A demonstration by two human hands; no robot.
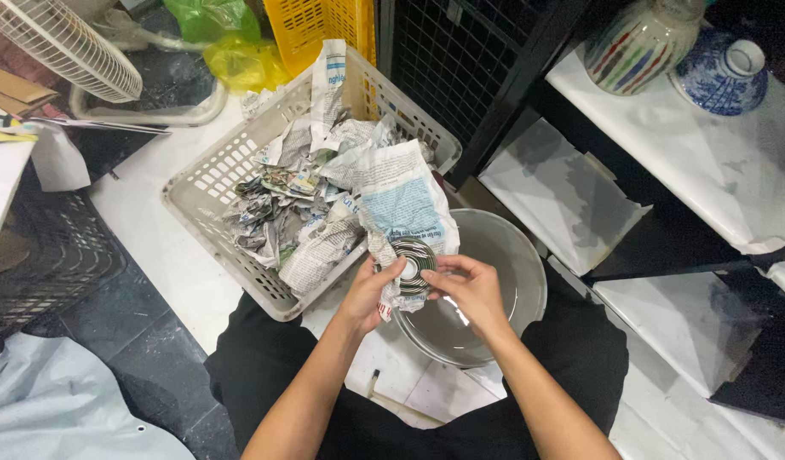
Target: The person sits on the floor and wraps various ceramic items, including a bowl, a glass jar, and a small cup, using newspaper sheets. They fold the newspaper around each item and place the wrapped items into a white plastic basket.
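Gripping newspaper-wrapped striped bowl (412, 262), both hands.

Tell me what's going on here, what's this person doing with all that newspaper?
A seated person holds a small round dish with dark concentric rings in both hands, half wrapped in a sheet of newspaper. The left hand grips it from one side and the right hand from the other, above a grey basin on the floor. Just ahead, a pale plastic basket is full of crumpled newspaper. On the white shelf to the right stand a striped ceramic pot and an upturned blue and white bowl.
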